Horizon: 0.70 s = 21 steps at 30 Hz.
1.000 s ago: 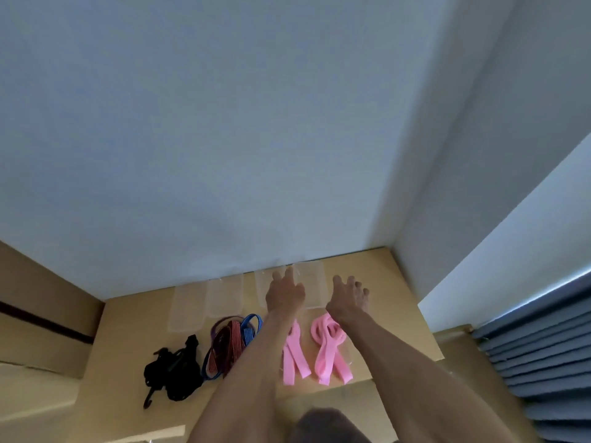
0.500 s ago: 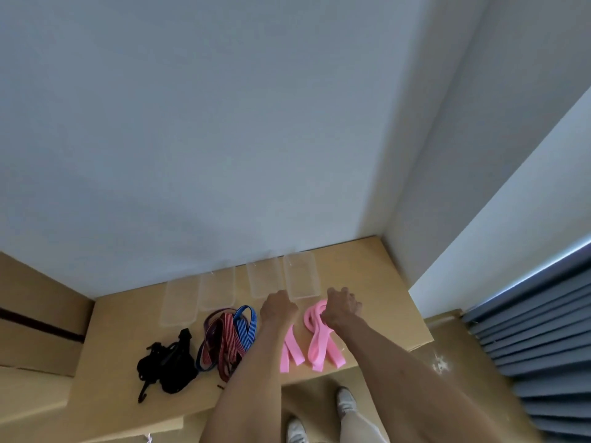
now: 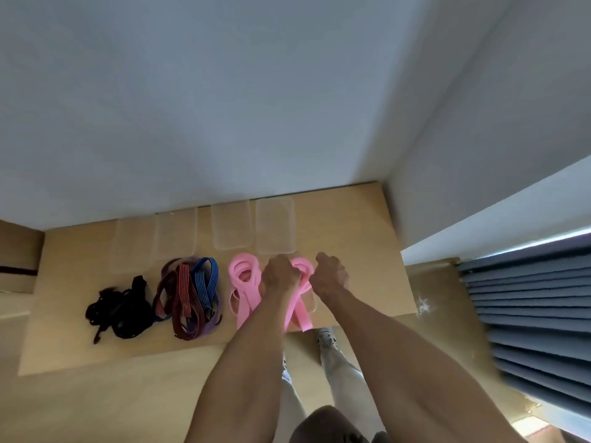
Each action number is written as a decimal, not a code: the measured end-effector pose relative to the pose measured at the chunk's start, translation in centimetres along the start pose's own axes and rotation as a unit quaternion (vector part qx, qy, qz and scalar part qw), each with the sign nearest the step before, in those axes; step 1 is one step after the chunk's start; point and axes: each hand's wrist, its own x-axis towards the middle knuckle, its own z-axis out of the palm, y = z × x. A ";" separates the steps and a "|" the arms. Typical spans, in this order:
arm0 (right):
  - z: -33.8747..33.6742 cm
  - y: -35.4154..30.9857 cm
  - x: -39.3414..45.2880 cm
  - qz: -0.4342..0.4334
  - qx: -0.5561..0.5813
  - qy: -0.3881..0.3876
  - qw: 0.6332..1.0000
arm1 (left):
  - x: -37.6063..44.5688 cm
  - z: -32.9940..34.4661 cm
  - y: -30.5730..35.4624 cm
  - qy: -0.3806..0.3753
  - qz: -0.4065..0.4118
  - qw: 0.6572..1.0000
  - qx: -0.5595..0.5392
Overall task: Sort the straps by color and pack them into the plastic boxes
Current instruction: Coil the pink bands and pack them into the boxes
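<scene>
Two bundles of pink straps lie near the table's front edge. My left hand (image 3: 279, 276) and my right hand (image 3: 329, 274) are both closed on the right pink bundle (image 3: 302, 310), which seems to sit in a clear box (image 3: 312, 303). The left pink bundle (image 3: 243, 276) lies free beside them. A red, blue and purple strap pile (image 3: 188, 295) and a black strap pile (image 3: 121, 310) lie further left. Several clear plastic lids or boxes (image 3: 274, 225) line the wall side of the table.
The wooden table (image 3: 361, 225) stands in a corner, with a white wall behind and to the right. A blue-grey slatted blind (image 3: 527, 314) hangs at the right. My legs and shoes (image 3: 326, 337) show below the table's front edge.
Both hands drew back from the clear boxes at the wall to the right pink bundle and closed on it. The camera tilted downward.
</scene>
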 end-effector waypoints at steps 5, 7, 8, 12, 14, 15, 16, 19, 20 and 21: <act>0.8 1.3 2.0 0.022 0.111 -0.027 0.993 | 1.1 2.7 0.3 0.051 -0.048 0.997 -0.012; 1.4 1.7 2.2 0.038 0.156 -0.035 0.986 | 1.2 3.4 0.0 0.071 -0.057 0.995 -0.040; 1.7 2.0 2.2 0.044 0.165 -0.042 0.984 | 1.2 3.7 -0.2 0.075 -0.061 0.993 -0.064; 2.1 2.2 2.2 0.050 0.189 -0.051 0.979 | 1.4 3.4 0.0 0.078 -0.073 0.980 -0.169; 1.7 1.6 2.3 0.025 0.192 -0.046 0.980 | 1.1 2.9 0.3 0.060 -0.053 0.973 -0.218; 1.4 1.2 2.3 0.007 0.195 -0.047 0.980 | 0.6 2.4 0.4 0.048 -0.031 0.966 -0.253; 1.0 0.8 2.3 -0.007 0.205 -0.049 0.977 | 0.3 2.1 0.3 0.037 0.000 0.956 -0.292; -0.4 -0.4 2.1 -0.018 0.240 -0.054 0.969 | -0.7 0.8 -0.6 0.010 0.024 0.937 -0.349; -1.0 -0.8 2.0 -0.023 0.236 -0.052 0.970 | -1.0 0.0 -0.8 0.003 0.014 0.929 -0.369; -1.7 -1.2 1.9 -0.031 0.220 -0.053 0.974 | -1.3 -0.7 -1.0 -0.002 0.005 0.922 -0.388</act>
